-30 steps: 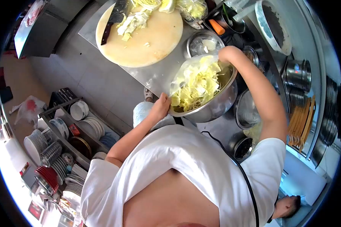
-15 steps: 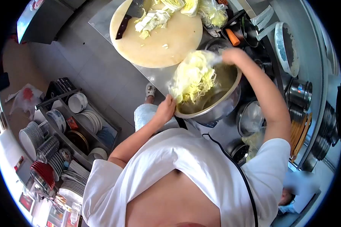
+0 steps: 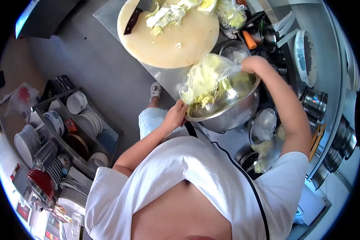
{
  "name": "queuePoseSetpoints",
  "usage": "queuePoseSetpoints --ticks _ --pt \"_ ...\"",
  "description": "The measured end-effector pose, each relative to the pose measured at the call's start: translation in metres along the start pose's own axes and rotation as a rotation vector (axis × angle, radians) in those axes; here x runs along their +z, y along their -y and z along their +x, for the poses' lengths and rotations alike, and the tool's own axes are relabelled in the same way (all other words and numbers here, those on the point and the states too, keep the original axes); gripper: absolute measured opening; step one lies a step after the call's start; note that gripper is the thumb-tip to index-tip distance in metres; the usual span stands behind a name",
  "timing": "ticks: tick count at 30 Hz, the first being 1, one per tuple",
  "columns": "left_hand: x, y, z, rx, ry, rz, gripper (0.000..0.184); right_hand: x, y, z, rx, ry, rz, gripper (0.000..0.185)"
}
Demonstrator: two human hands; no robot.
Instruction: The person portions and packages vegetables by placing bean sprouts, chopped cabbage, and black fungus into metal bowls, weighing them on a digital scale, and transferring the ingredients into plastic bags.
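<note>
A steel mixing bowl (image 3: 232, 120) sits tilted in front of me. A clear plastic bag (image 3: 206, 76) with shredded cabbage showing through it stretches across the bowl's left side. Loose yellow cabbage shreds (image 3: 205, 100) lie at the bag's lower edge, inside the bowl. My left hand (image 3: 176, 116) is closed at the bowl's left rim, where bag and rim meet; whether it grips one or both is hard to see. At the far rim, my right hand (image 3: 253, 65) is closed on the gathered end of the bag.
Beyond the bowl, a round cutting board (image 3: 180, 48) holds a cleaver (image 3: 133, 21) and cut cabbage (image 3: 168, 15). A carrot (image 3: 249, 40), pans and pots (image 3: 314, 104) line the right side. A dish rack (image 3: 84, 140) full of plates stands at the left.
My right hand has shifted slightly right, pulling the bag tauter. The bowl has tipped a little, and the cabbage bundle looks flatter. My left hand stays at the rim.
</note>
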State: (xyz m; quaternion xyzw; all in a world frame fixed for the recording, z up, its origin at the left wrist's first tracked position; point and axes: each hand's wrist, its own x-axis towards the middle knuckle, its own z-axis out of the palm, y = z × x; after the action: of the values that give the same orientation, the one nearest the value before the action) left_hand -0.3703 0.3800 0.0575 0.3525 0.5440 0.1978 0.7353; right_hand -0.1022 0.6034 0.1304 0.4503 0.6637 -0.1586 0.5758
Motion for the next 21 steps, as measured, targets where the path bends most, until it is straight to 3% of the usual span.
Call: queuePoseSetpoints --ticks 3,6,9,13,16,17,18,21 --pt "-0.006 -0.018 -0.004 0.004 0.016 -0.072 0.024 -0.044 -0.002 -0.036 -0.007 -0.002 -0.057 0.047" --pt "-0.006 -0.022 0.001 0.005 0.054 -0.097 0.024 -0.071 -0.008 -0.052 0.089 0.073 0.126 0.041" --pt "0.0 -0.007 0.008 0.008 0.019 -0.176 0.024 -0.066 0.015 -0.046 0.08 0.039 -0.143 0.039" --pt "0.003 0.006 -0.001 0.018 0.006 -0.29 0.022 -0.055 0.007 -0.03 0.153 0.096 -0.227 0.037" --pt "0.001 0.004 0.002 0.188 -0.082 -0.187 0.02 -0.091 0.02 -0.086 0.108 -0.102 -0.19 0.031" --pt "0.0 0.0 0.001 0.171 -0.09 -0.189 0.02 -0.099 0.025 -0.098 0.104 -0.138 -0.212 0.028" --pt "-0.003 -0.003 0.001 0.154 -0.096 -0.192 0.021 -0.108 0.028 -0.102 0.202 -0.03 -0.08 0.024" --pt "-0.001 0.003 0.01 0.18 -0.129 -0.174 0.021 -0.08 0.03 -0.085 0.125 -0.18 -0.093 0.025"
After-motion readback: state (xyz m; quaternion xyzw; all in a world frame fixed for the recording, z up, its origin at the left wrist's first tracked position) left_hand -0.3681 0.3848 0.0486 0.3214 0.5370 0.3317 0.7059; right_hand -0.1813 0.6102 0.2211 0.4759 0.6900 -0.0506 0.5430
